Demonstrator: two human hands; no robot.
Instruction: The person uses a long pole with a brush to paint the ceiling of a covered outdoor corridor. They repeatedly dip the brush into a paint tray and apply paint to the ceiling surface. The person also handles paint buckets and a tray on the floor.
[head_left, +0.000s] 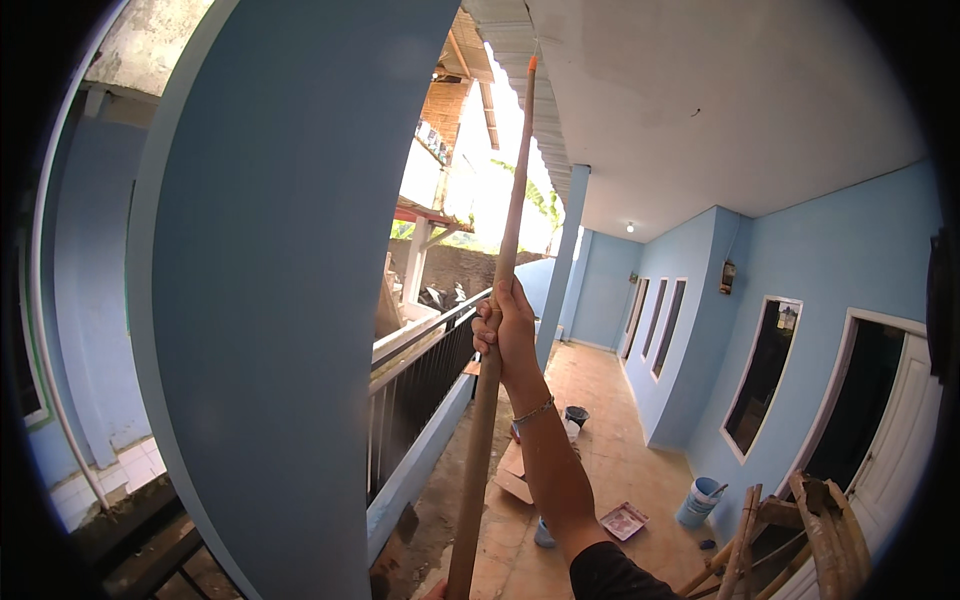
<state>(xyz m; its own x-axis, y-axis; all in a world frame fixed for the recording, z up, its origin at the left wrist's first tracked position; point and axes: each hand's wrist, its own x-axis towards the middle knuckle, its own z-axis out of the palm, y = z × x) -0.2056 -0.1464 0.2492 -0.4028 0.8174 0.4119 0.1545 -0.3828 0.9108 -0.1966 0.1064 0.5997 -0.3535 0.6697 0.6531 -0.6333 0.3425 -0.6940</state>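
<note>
My right hand (505, 325) is wrapped round a long wooden pole (470, 470) that rises from the bottom edge, slightly tilted, to an orange tip (533, 62) just below the roof edge; whether the tip touches it I cannot tell. My left hand (436, 590) shows only as a sliver at the bottom edge, against the pole’s lower part, its grip mostly out of frame. A wide blue pillar (270, 300) stands close to the left of the pole.
A metal railing (420, 400) runs along the left of the tiled porch (590, 375). On the floor are a paint tray (625, 520), a blue bucket (697, 505), a dark bucket (577, 413) and cardboard (510, 478). Wooden poles (830, 535) lean at lower right beside doors and windows.
</note>
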